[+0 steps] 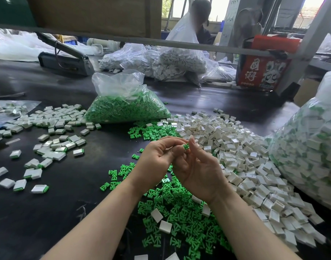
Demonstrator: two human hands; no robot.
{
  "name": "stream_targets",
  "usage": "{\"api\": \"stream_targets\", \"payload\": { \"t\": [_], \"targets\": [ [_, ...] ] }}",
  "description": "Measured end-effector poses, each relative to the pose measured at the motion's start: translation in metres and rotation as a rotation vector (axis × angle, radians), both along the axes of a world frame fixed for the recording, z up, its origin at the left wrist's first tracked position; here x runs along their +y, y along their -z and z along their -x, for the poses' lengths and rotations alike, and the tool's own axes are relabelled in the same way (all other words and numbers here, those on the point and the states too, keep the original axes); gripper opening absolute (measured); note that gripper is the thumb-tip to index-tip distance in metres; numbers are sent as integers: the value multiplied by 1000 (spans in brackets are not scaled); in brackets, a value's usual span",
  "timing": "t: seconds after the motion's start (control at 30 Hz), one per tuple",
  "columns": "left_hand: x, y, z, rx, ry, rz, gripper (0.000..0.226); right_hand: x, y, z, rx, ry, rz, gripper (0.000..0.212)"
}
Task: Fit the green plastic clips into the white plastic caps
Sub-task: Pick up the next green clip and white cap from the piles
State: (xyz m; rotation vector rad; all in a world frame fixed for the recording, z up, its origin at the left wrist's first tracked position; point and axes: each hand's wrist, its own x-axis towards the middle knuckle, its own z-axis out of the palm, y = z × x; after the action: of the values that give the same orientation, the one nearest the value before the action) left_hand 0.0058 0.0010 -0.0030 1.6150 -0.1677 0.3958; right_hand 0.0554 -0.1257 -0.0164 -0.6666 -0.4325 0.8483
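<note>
- The left hand (157, 156) and right hand (196, 171) met above the dark table (70, 184), fingertips together pinching one green clip (186, 146).
- Loose green clips (172, 212) lay beneath the wrists.
- A heap of white caps (245, 156) sat to the right.
- Fitted pieces (48, 128) lay scattered on the left.

On the table (48, 212) the two hands meet in the middle, the left hand (157, 162) just left of the right hand (196, 175), with one clip (186, 146) between their fingertips. Under and before the hands lies a clip pile (179, 212). To the right of it spreads a cap pile (245, 156), and further right stands a big bag (311, 143). Behind the hands lies a clip bag (127, 107). Fitted caps (48, 132) lie scattered on the left. Cap bags (161, 61) lie far behind.
</note>
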Motion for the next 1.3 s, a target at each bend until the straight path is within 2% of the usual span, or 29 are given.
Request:
{"api": "stream_targets", "payload": {
  "t": [0.9,1.3],
  "targets": [
    [2,-1,1,-2,23,-7,20,2,0,4,17,5,-80,24],
    [3,1,0,-18,26,-51,22,1,0,5,6,20,-51,26]
  ]
}}
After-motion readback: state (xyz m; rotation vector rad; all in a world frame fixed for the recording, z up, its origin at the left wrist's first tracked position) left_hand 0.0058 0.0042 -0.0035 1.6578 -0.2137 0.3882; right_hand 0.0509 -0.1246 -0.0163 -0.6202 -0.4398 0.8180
